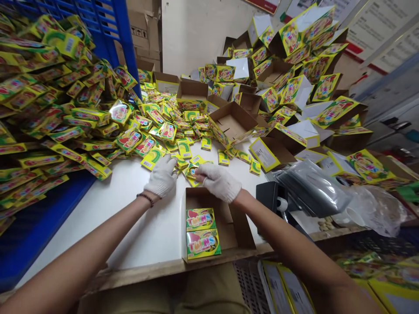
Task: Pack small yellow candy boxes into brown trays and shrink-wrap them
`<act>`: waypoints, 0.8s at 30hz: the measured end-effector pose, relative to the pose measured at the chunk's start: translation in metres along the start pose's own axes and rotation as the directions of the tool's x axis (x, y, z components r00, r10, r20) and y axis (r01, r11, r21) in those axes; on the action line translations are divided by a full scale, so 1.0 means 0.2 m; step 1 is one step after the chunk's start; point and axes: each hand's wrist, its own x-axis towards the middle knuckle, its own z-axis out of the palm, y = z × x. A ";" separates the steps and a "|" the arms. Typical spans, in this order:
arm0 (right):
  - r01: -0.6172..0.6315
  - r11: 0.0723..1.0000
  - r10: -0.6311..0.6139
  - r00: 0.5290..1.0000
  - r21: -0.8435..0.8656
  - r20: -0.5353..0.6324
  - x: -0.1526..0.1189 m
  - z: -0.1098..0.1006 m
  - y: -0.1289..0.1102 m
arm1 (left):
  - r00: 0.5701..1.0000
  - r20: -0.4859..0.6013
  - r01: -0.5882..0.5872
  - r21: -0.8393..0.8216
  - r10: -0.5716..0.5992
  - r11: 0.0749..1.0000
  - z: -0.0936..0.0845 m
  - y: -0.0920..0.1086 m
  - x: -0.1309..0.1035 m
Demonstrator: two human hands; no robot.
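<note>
- left gloved hand [163, 176], centre of the frame: fingers curled beside small yellow boxes [184, 148]; cannot tell whether it grips one
- right gloved hand [221, 181], just right of centre: fingertips at those boxes, grip unclear
- open carton [226, 220], lower centre: two "twins" packs [203, 243] inside, at its left

Packets [167, 131] lie heaped between the crate [121, 30] and piled cartons [293, 90].

Both forearms, bare, converge forward: left forearm [94, 240] and right forearm [288, 237]. The left hand [162, 178], white-gloved, bends its fingers inward; the right hand [220, 181], likewise gloved, angles leftward, fingers curled. A dark beaded bracelet [146, 198] encircles the left wrist [153, 196].
</note>
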 end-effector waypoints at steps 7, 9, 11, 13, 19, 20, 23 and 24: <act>-0.230 0.884 0.328 0.925 -0.408 0.190 0.32 0.07 0.13 | 0.999 -0.008 0.046 -0.066 -0.047 0.997 -0.01 0.01 0.21; -0.236 0.892 0.332 0.921 -0.386 0.203 0.34 0.10 0.14 | 0.991 -0.069 0.108 -0.137 -0.118 0.985 -0.04 -0.03 0.20; -0.255 0.911 0.331 0.921 -0.325 0.207 0.33 0.11 0.14 | 0.968 -0.121 0.186 -0.240 -0.220 0.953 -0.08 -0.07 0.17; -0.284 0.939 0.322 0.925 -0.194 0.204 0.32 0.10 0.14 | 0.938 -0.125 0.261 -0.366 -0.324 0.893 -0.10 -0.11 0.13; -0.205 0.903 0.178 0.978 0.378 0.106 0.33 0.08 0.13 | 0.876 0.041 0.382 -0.665 -0.480 0.642 -0.08 -0.12 0.01; -0.179 0.903 0.157 0.984 0.390 0.089 0.34 0.08 0.13 | 0.870 0.067 0.390 -0.697 -0.488 0.601 -0.08 -0.11 0.00; -0.105 0.927 0.071 0.992 0.359 0.105 0.35 0.04 0.11 | 0.852 0.138 0.414 -0.767 -0.505 0.490 -0.09 -0.10 -0.01; -0.060 0.942 0.021 0.993 0.330 0.120 0.35 0.03 0.10 | 0.845 0.161 0.423 -0.783 -0.510 0.455 -0.10 -0.10 -0.01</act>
